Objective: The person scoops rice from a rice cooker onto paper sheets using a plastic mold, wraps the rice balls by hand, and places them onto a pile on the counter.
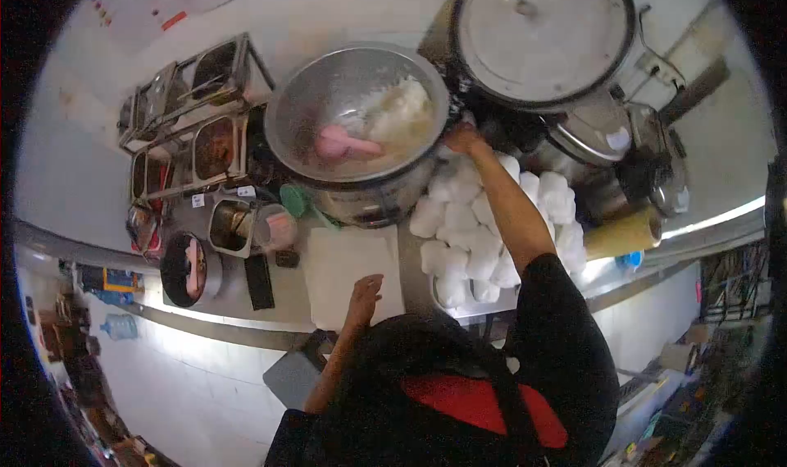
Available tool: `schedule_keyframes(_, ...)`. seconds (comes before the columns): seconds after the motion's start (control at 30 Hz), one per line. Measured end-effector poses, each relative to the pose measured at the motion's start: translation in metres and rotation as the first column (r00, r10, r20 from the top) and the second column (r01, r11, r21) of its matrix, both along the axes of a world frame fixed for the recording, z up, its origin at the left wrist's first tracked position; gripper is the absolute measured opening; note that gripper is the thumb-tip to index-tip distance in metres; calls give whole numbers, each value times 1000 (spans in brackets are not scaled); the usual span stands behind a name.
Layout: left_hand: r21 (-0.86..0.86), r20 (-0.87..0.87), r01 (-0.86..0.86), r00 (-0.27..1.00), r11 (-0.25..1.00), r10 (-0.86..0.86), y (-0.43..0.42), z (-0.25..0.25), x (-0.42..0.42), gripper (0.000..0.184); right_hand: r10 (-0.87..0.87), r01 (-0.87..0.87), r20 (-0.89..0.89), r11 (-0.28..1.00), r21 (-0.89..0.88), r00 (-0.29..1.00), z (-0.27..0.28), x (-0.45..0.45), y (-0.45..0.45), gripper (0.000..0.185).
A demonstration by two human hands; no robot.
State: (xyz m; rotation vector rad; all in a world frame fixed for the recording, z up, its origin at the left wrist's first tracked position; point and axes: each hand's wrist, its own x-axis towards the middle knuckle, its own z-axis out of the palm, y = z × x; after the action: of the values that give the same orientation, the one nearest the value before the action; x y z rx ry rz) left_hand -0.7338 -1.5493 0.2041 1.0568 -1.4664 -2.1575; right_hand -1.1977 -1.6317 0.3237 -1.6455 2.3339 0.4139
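Note:
My left hand [365, 297] is over a stack of white paper sheets [348, 258] on the counter. Its fingers look loosely bent and apart, with nothing visible in them. My right hand [464, 137] reaches to the right side of a large round rice cooker [361, 176], near its rim. Those fingers are in shadow, so what they touch cannot be made out. Inside the cooker, white rice [402, 113] lies mostly to the right, and a pink scoop [338, 143] rests in it. Below my right forearm, white rounded bundles [467, 229] are piled on a tray.
A large lidded pot [545, 36] stands at the back right. To the left are metal food pans [217, 147], a dark round pot [190, 270] with a pink-handled utensil, and a clear tub [275, 227]. A yellowish roll [625, 234] lies at the right.

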Motion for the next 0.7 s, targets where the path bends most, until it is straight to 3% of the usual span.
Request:
schedule_keyframes(0.07,-6,-47,5,999,1000,-5,-5,-19,15,37,118,-114,-11,979,167,993,-56,-30,-6,51)
schedule_keyframes(0.13,-82,-39,11,999,997,-14,-12,-22,23,39,28,-47,99,978,201,995,-64,-13,5,48)
schedule_keyframes(0.17,-46,-3,36,999,998,-36,-23,-14,22,37,18,-20,92,999,29,996,-18,16,20,49)
schedule_keyframes(0.23,40,66,87,994,995,-90,-42,7,20,34,31,-16,97,988,-154,995,27,52,43,47)
schedule_keyframes(0.33,-25,76,48,996,999,-45,-75,-1,26,33,66,-38,141,981,-191,988,10,32,74,40)
schedule_keyframes(0.37,-55,11,2,1000,998,-2,-93,-3,28,33,26,5,261,993,-116,965,60,68,75,35)
schedule_keyframes(0.4,-79,-50,-43,998,996,39,-111,-1,31,32,-29,45,377,998,-33,926,128,114,66,30)
schedule_keyframes(0.43,-98,-102,-78,992,992,68,-124,4,33,31,14,26,384,995,-99,923,159,135,49,27)
schedule_keyframes(0.47,-115,-46,-153,988,981,149,-140,17,29,32,48,19,391,986,-165,919,181,152,29,24)
schedule_keyframes(0.5,-142,10,-224,974,964,227,-160,36,23,34,82,14,396,972,-234,915,186,162,5,21)
schedule_keyframes(0.57,-295,-118,-312,950,903,290,-198,84,8,34,191,-68,260,906,-419,947,173,175,-68,20)
schedule_keyframes(0.6,-420,-141,-384,923,822,359,-213,102,-3,34,253,-229,101,953,-200,962,151,168,-108,22)
schedule_keyframes(0.63,-534,-175,-448,888,717,425,-226,118,-12,33,189,-184,97,981,-56,977,126,173,-138,24)
schedule_keyframes(0.7,-646,-277,-534,830,546,484,-254,140,-25,32,238,-237,12,960,152,971,77,180,-170,26)
